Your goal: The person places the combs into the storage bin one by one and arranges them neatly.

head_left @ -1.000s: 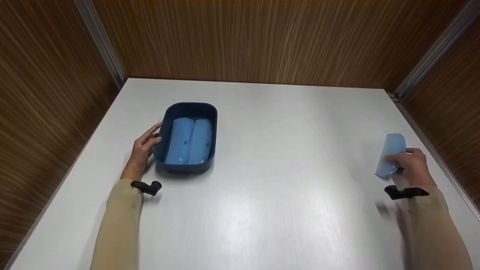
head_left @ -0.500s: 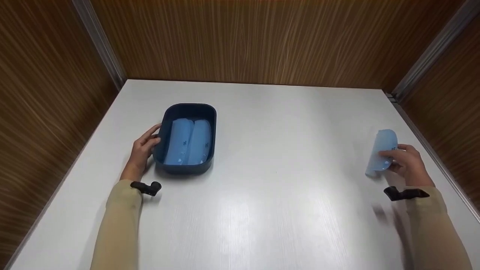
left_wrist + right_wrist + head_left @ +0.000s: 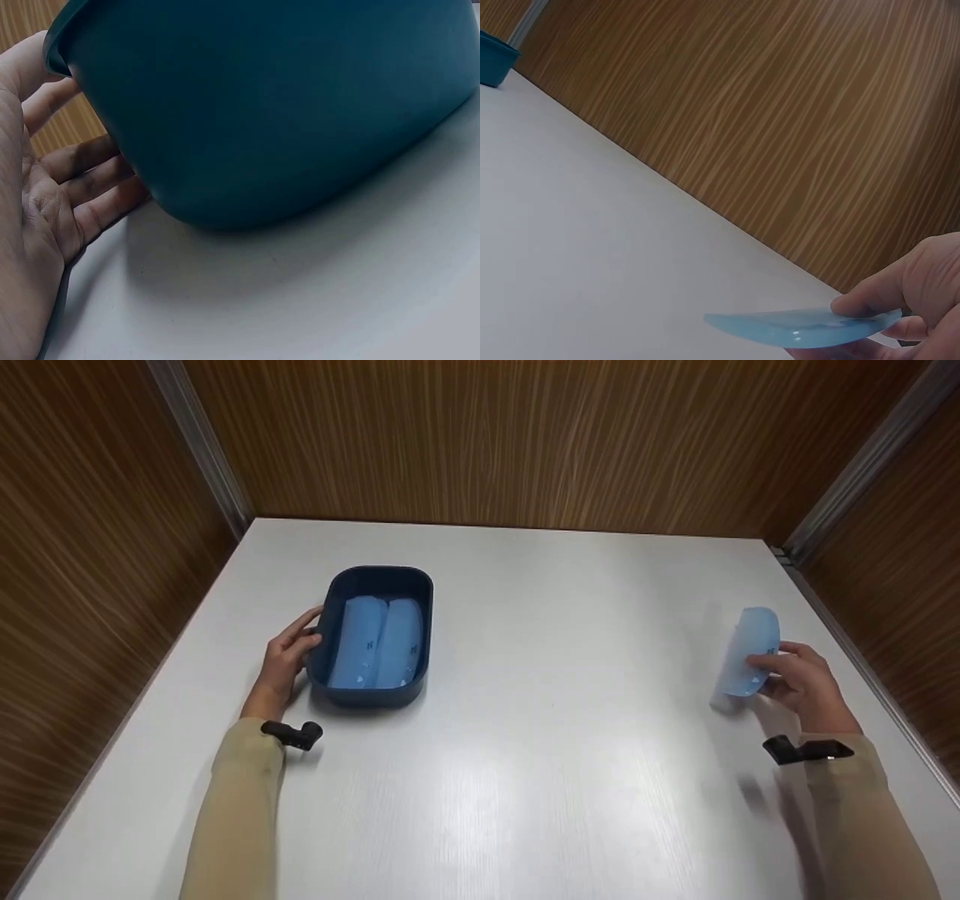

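A dark blue tub point(image 3: 379, 697) stands at the left of the table, with two light blue flat pieces point(image 3: 360, 641) lying side by side in it. Against its left wall rest the fingers of my left hand point(image 3: 282, 658); in the left wrist view the lower fingers point(image 3: 94, 180) are fairly straight and touch the wall below the rim. At the far right, my right hand point(image 3: 806, 682) pinches a thin, half-moon, translucent light blue piece point(image 3: 750, 649) between thumb and fingers, above the table. Edge-on, this piece point(image 3: 795, 330) looks slightly bowed in the right wrist view.
The white tabletop point(image 3: 555, 712) stretches between the two hands. Wood-grain panels point(image 3: 510, 442) rise behind it and on both sides. A black camera mount sits on each wrist point(image 3: 292, 735).
My right hand has moved left and a little away from me, with the pinched light blue piece. The left hand and the tub have stayed in place.
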Demonstrator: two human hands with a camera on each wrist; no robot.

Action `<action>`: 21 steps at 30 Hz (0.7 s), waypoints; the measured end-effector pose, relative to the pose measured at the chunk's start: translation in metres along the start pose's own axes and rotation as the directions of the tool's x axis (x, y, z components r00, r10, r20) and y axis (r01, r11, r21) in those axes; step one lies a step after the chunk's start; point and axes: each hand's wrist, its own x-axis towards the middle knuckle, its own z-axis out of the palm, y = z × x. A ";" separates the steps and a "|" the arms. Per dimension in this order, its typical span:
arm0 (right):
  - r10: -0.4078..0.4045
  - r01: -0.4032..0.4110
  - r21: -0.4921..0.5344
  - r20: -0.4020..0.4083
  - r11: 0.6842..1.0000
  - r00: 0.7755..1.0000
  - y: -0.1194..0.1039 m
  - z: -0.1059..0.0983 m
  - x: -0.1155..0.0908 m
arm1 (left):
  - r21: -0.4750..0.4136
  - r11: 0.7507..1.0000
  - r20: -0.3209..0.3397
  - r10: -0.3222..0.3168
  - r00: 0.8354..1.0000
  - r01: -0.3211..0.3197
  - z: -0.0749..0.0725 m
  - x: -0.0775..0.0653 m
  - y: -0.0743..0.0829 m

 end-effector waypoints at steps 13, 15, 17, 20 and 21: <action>-0.064 0.059 0.087 0.053 0.994 0.997 -0.009 0.022 -0.008 | -0.013 1.000 0.001 0.005 1.000 -0.005 -0.003 0.005 -0.009; -0.083 0.076 0.105 0.067 0.992 0.994 -0.010 0.025 -0.009 | -0.011 1.000 -0.007 0.002 1.000 -0.002 -0.005 0.008 -0.015; -0.098 0.088 0.123 0.081 0.988 0.992 -0.009 0.027 -0.011 | -0.005 1.000 -0.013 0.001 1.000 -0.001 -0.006 0.010 -0.019; -0.115 0.102 0.130 0.091 0.986 0.989 -0.009 0.031 -0.012 | 0.001 1.000 -0.017 0.000 1.000 0.000 -0.007 0.011 -0.022; -0.119 0.105 0.136 0.095 0.985 0.988 -0.009 0.033 -0.012 | 0.005 1.000 -0.015 -0.002 1.000 0.002 -0.007 0.010 -0.021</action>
